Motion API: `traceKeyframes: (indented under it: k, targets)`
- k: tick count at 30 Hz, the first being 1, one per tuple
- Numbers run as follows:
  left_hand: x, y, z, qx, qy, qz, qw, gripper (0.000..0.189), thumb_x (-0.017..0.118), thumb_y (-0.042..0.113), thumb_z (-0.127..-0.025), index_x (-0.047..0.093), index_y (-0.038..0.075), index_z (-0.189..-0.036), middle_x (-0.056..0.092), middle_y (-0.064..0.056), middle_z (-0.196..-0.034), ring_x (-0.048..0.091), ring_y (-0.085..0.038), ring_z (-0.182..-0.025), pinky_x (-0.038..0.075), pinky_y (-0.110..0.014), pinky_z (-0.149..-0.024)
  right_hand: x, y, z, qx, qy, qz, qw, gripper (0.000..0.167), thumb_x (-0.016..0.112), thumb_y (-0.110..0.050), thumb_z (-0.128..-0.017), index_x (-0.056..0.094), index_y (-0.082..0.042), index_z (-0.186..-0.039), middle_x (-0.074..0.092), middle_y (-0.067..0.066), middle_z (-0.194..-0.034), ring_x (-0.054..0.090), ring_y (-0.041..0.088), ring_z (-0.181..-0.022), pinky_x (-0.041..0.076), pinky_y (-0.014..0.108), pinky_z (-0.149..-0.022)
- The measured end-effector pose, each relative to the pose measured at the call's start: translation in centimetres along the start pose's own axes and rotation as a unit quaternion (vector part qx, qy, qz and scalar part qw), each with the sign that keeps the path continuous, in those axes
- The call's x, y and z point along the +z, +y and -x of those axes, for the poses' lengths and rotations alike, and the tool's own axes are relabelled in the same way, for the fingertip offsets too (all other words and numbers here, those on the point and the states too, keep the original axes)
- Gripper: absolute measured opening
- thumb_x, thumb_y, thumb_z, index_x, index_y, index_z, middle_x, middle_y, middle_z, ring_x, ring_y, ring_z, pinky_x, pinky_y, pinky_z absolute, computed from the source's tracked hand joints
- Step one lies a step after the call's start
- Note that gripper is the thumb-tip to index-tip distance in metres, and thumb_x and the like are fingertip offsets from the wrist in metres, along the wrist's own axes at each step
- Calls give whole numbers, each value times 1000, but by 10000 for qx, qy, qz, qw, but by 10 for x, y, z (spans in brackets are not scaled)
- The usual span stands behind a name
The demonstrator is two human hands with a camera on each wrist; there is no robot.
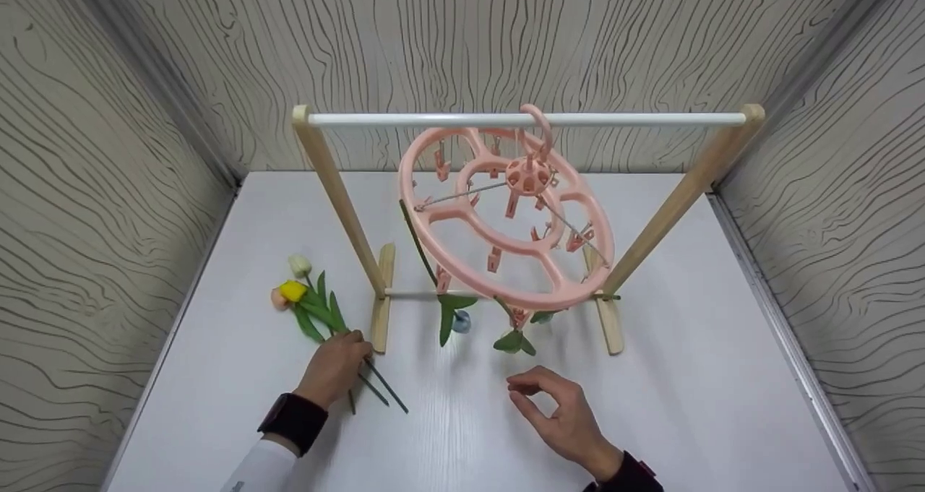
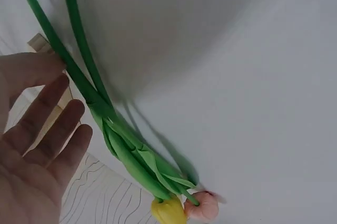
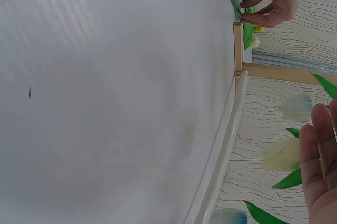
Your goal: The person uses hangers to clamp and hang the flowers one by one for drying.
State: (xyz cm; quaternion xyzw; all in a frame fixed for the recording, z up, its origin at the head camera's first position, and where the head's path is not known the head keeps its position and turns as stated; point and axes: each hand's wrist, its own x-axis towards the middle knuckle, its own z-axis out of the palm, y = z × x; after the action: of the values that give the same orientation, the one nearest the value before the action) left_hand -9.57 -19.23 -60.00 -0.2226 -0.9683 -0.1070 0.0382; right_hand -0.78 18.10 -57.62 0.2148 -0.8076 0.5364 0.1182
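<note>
Three artificial tulips lie on the left of the white table: a white tulip [image 1: 299, 265], a yellow tulip [image 1: 293, 290] and a pink tulip [image 2: 202, 206]. My left hand [image 1: 334, 368] is at their green stems, thumb and index finger close beside them, the other fingers loosely bent. The right wrist view shows a gap between that thumb and index finger. My right hand [image 1: 562, 414] hovers in front of the rack, thumb and index finger curved, holding nothing. Leafy flowers, including a blue tulip [image 1: 461, 322], hang from the pink clip hanger [image 1: 448, 264].
A wooden rack [image 1: 336, 210] with a white top bar [image 1: 419, 120] carries the hanger by its hook. Several small pink clips [image 1: 494, 259] dangle from the rings. Wood-patterned walls [image 1: 405, 44] stand on three sides of the table [image 1: 694, 412].
</note>
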Motion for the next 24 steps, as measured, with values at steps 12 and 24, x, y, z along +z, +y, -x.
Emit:
traceKeyframes:
  k: [12,24]
  targets:
    - [1,2,-10,785,-242,-1567,9842,18,87,-6,-83,81,7,-93,76,-9,-87,71,-24,-79,65,-32,-68,-1,-1,0,40,-51,86,9999,29,78,5,-94,78,-17,-114,80,-2,-98,74,7,-87,66,22,-78]
    - [-3,-4,-8,1449,-148,-1772,9733,22,85,0,-87,71,10,-100,70,-8,-94,65,-23,-81,60,-30,-65,-1,-1,2,-151,-63,-5,9999,28,78,5,-95,78,-15,-114,80,2,-97,75,8,-86,67,24,-76]
